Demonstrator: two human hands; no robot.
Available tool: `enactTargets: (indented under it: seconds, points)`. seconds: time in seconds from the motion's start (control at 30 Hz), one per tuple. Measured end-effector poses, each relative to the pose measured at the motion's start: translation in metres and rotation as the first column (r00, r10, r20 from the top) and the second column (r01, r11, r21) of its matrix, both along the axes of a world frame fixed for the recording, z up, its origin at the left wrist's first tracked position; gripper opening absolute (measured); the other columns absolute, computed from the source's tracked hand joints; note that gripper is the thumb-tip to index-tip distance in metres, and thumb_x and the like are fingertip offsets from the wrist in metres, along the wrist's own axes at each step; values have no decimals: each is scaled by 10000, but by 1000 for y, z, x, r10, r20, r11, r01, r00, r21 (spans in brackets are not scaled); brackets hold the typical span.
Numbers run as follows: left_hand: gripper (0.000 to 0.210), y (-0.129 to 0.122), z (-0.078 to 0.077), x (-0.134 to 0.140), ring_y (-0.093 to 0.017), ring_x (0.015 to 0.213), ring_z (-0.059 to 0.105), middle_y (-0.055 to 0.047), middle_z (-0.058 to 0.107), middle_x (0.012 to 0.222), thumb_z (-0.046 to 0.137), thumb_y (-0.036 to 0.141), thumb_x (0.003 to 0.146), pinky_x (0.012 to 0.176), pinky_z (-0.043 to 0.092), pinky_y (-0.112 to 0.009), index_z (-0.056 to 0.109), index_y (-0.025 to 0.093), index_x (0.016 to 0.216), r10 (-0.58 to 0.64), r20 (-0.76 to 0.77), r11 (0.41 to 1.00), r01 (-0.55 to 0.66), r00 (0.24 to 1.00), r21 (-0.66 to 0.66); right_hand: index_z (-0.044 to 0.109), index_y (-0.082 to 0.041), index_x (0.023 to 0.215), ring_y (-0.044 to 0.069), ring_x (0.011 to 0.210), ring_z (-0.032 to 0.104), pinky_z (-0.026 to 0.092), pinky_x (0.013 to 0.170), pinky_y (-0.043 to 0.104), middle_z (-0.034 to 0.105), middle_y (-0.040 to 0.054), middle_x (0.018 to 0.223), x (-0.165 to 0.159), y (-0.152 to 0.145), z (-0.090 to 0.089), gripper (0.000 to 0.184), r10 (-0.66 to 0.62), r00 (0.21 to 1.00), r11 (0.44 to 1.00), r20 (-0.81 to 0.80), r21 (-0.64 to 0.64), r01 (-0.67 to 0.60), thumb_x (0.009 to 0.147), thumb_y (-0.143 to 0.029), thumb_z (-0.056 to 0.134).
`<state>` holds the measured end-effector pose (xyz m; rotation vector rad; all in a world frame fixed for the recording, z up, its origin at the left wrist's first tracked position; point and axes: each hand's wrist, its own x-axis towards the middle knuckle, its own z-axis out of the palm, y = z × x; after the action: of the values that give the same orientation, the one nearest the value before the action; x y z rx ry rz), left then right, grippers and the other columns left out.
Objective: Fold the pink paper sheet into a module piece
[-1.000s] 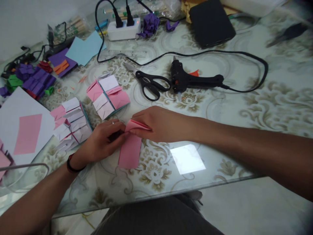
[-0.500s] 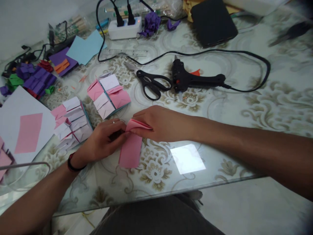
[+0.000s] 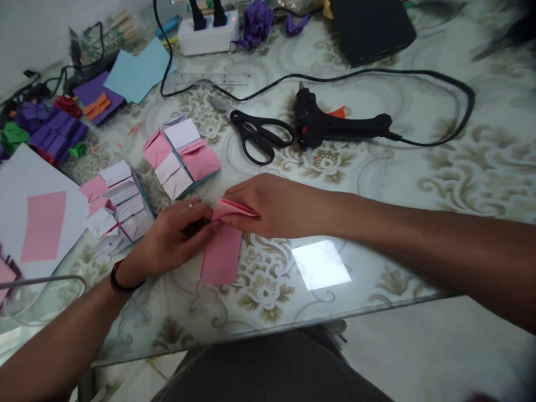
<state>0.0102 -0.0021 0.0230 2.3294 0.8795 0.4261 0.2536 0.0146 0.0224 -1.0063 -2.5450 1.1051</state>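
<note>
A pink paper strip lies on the glass-topped table with its far end folded back over itself. My left hand pinches the left edge of the fold between thumb and fingers. From the right, my right hand grips the folded end, its fingers partly hidden behind the paper. Just beyond my hands sits a folded pink and white paper block. A second such block stands beside my left wrist.
Black scissors and a black glue gun with its cord lie farther back. At the left are white paper bearing a pink rectangle and purple folded pieces. A white power strip stands behind.
The view has shifted slightly, so the far objects sit a little higher in it. Both hands keep their hold on the pink strip, and the fold looks nearly the same.
</note>
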Motion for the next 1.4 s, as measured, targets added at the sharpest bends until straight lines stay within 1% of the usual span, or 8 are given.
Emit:
enactTargets:
  seconds: [0.2,0.4,0.53,0.8,0.9,1.13,1.23,1.4]
  points:
    - [182,0,2,2,-123,652,533,11,595,750,616,261,1048,616,411,-285,630,207,876,22,-14,1000,-22,1000,-13,576,-160,808,102,694,453,259,693,294,639,13,812,0,1,-1,266,3,1000,1000,-11,9,-3,1030,-307,562]
    - [161,0,1,1,-122,648,527,7,607,762,610,270,1055,612,410,-292,640,213,907,23,-27,1000,-23,999,-20,578,-172,834,114,717,467,277,707,310,636,16,836,0,1,1,250,5,999,1000,39,4,-5,1035,-319,562]
    - [182,-1,1,2,-129,654,532,-2,617,772,597,293,1065,622,416,-303,646,217,906,38,-36,999,-39,999,-35,562,-175,816,111,714,464,280,721,314,618,11,819,0,1,1,258,11,1000,1000,26,18,-12,1039,-305,558]
    - [195,0,1,4,-131,620,515,-2,607,739,605,286,1051,592,399,-304,651,217,875,42,-19,999,-43,999,-32,586,-157,861,108,752,486,259,714,305,645,17,885,0,2,-1,242,24,998,999,64,46,-27,1047,-310,559]
    - [198,-1,1,5,-145,626,530,-10,615,744,597,294,1053,593,408,-319,652,233,873,46,-25,998,-47,999,-44,579,-157,851,108,753,487,261,717,306,642,17,883,0,2,-2,248,22,997,998,69,49,-25,1045,-311,559]
    - [167,0,0,3,-140,645,546,-14,645,768,612,267,1050,608,416,-312,660,221,897,20,-16,1000,-20,1000,-3,587,-158,847,108,747,493,266,718,302,649,16,871,0,2,0,246,27,998,998,65,51,-31,1043,-304,555]
    - [171,0,1,3,-136,628,539,-9,643,758,615,271,1048,599,409,-311,666,219,893,25,-19,1000,-25,1000,-11,604,-158,859,113,755,507,272,720,302,665,21,883,0,2,1,231,20,997,999,77,46,-24,1038,-297,559]
    - [165,0,1,3,-159,656,581,-21,665,778,609,271,1044,609,420,-330,668,244,892,37,-21,999,-38,999,-24,612,-159,853,116,760,518,278,717,300,674,25,888,0,2,1,242,22,997,998,67,52,-25,1037,-309,560]
